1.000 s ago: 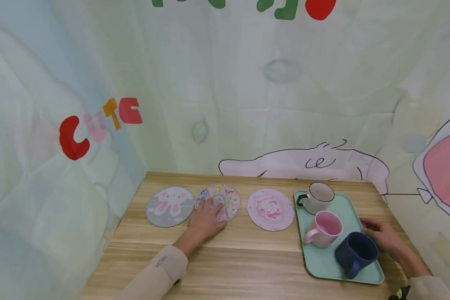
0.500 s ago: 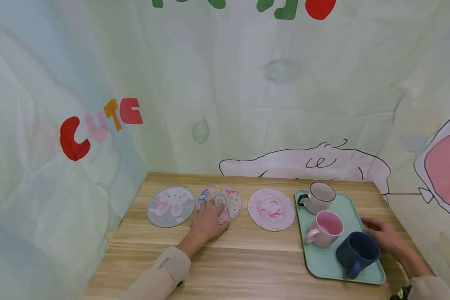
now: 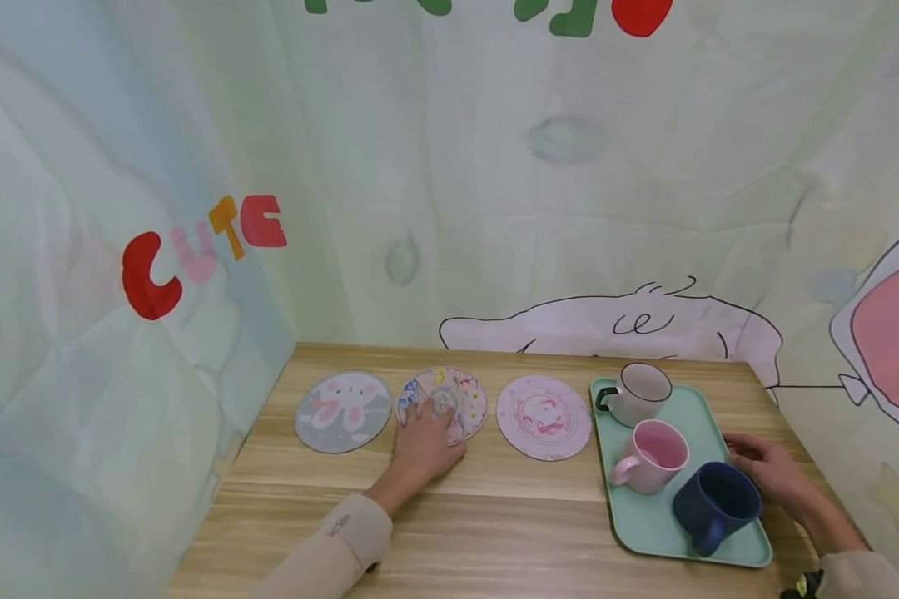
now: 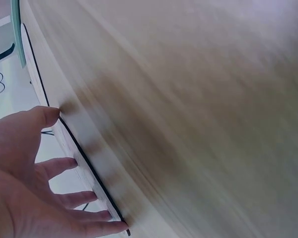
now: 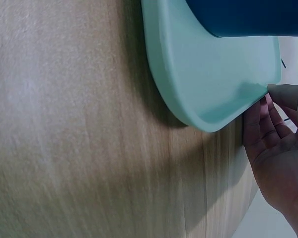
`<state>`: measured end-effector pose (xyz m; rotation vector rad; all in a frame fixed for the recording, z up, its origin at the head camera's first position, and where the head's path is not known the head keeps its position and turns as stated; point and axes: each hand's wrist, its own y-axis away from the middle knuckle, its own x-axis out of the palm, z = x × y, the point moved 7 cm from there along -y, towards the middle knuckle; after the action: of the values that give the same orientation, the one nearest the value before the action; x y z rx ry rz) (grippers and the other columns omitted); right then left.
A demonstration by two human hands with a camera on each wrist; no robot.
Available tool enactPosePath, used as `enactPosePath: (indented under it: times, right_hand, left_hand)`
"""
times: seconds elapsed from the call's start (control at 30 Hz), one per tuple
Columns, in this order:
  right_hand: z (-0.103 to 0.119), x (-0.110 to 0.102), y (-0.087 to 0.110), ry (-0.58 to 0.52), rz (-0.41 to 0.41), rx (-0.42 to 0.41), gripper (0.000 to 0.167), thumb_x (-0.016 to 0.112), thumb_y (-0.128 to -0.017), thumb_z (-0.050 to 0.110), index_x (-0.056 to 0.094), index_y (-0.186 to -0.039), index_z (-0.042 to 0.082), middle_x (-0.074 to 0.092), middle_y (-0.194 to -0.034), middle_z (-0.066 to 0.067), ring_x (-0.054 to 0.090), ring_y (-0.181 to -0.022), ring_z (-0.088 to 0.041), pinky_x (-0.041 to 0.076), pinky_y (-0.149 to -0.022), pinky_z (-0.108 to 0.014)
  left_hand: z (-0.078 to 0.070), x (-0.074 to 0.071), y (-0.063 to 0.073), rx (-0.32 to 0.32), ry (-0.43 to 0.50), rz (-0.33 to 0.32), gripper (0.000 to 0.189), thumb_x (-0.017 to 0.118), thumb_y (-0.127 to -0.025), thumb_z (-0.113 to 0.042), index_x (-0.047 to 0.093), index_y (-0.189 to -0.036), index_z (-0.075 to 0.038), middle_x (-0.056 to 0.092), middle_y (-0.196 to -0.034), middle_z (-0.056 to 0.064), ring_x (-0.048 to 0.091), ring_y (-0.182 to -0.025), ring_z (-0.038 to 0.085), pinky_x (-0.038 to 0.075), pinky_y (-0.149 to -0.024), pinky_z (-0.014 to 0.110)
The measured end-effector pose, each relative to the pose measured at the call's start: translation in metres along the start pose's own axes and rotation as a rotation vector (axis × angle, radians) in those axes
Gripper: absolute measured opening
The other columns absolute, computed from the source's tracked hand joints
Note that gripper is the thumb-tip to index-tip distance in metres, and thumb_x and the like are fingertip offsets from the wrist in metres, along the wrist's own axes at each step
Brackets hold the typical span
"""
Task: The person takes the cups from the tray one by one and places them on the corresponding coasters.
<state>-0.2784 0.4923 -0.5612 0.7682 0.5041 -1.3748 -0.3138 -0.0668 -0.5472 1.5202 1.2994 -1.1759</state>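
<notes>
L hand [image 3: 424,445]'s resting spread on floral mat [image 3: 470,397], R hand [image 3: 773,471]'s pinching tray [image 3: 637,532] @ 3 o'clock, so going light's prob helping imo.

"CUTE" [image 3: 199,270] climbs the left wall hanging [image 3: 60,358], red C, pale pink U, orange T, reddish E! Up top, green letters [image 3: 573,21] on the back hanging [image 3: 479,166] are sliced off, unreadable! And here's small dark print [image 3: 339,525] on the left sleeve [image 3: 322,553], too tiny to call!
</notes>
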Motion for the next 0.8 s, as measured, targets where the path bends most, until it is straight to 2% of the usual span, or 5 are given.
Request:
enactPosePath:
  times: [0.2, 0.3, 0.47, 0.63, 0.8]
  right_hand:
    - [-0.001, -0.002, 0.002, -0.011, -0.039, -0.041, 0.045, 0.056, -0.106, 0.005, 0.049, -0.144, -0.017, 0.064, -0.123, -0.028, 0.058, -0.102, -0.014, 0.047, -0.080, -0.022]
    - [-0.001, -0.001, 0.002, -0.040, -0.061, -0.064, 0.043, 0.059, -0.105, 0.003, 0.051, -0.142, -0.018, 0.066, -0.119, -0.024, 0.058, -0.096, -0.006, 0.048, -0.078, -0.019]
    - [-0.002, 0.000, 0.000, -0.024, -0.054, -0.046, 0.044, 0.057, -0.106, 0.003, 0.049, -0.144, -0.018, 0.065, -0.121, -0.027, 0.059, -0.102, -0.015, 0.047, -0.078, -0.020]
    - [0.002, -0.001, 0.000, -0.017, -0.028, -0.022, 0.045, 0.056, -0.107, 0.005, 0.048, -0.145, -0.017, 0.063, -0.126, -0.030, 0.059, -0.109, -0.027, 0.047, -0.080, -0.021]
    - [0.004, 0.000, 0.003, -0.037, -0.043, -0.042, 0.043, 0.056, -0.107, 0.003, 0.049, -0.143, -0.019, 0.065, -0.123, -0.029, 0.060, -0.105, -0.020, 0.048, -0.079, -0.020]
  left_hand:
    - [-0.006, -0.001, -0.004, 0.001, -0.013, -0.025, 0.071, 0.074, -0.090, -0.053, 0.062, -0.149, -0.015, 0.047, -0.155, 0.025, 0.041, -0.142, 0.055, 0.042, -0.104, 0.076]
    - [-0.003, 0.000, -0.011, -0.002, -0.041, 0.000, 0.078, 0.075, -0.089, -0.060, 0.058, -0.153, -0.018, 0.045, -0.157, 0.023, 0.040, -0.142, 0.053, 0.043, -0.103, 0.075]
    - [0.007, 0.002, -0.025, 0.021, -0.042, 0.047, 0.092, 0.075, -0.084, -0.072, 0.055, -0.156, -0.019, 0.038, -0.163, 0.023, 0.033, -0.148, 0.052, 0.037, -0.108, 0.077]
    - [0.018, 0.000, -0.037, 0.020, -0.029, 0.081, 0.096, 0.071, -0.083, -0.077, 0.052, -0.158, -0.021, 0.032, -0.166, 0.022, 0.030, -0.150, 0.053, 0.038, -0.108, 0.074]
    - [0.026, 0.003, -0.047, 0.002, -0.019, 0.126, 0.098, 0.070, -0.084, -0.077, 0.047, -0.161, -0.022, 0.025, -0.169, 0.025, 0.024, -0.153, 0.055, 0.034, -0.114, 0.072]
